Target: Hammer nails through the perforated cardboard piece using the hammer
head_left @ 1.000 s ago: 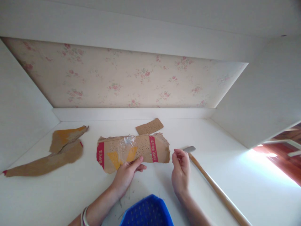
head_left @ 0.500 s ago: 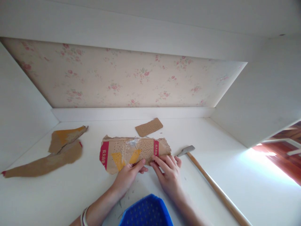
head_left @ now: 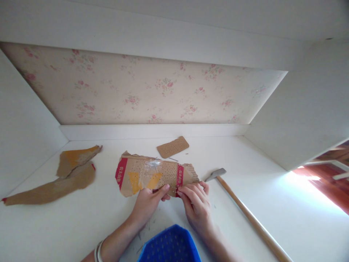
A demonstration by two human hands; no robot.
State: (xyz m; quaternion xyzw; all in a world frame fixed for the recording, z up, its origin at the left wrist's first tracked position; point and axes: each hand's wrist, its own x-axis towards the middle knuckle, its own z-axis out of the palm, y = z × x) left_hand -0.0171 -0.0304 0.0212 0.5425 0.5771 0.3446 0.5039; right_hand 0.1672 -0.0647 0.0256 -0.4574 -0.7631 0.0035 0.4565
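Note:
A torn strip of brown perforated cardboard (head_left: 141, 174) with red bands, yellow patches and a piece of clear tape is lifted slightly off the white shelf surface (head_left: 81, 222). My left hand (head_left: 148, 200) pinches its lower edge near the middle, thumb on top. My right hand (head_left: 195, 202) grips the lower edge by the right red band, fingers curled over it. Both hands are closed on the cardboard.
A small perforated cardboard piece (head_left: 172, 146) lies behind. Long torn cardboard scraps (head_left: 58, 178) lie at the left. A hammer with a wooden handle (head_left: 245, 211) lies at the right. A blue perforated basket (head_left: 169, 245) sits at the near edge. White walls enclose the shelf.
My right hand came from open air onto the cardboard's right lower edge and gripped it. The cardboard has tilted up off the surface and shifted a little.

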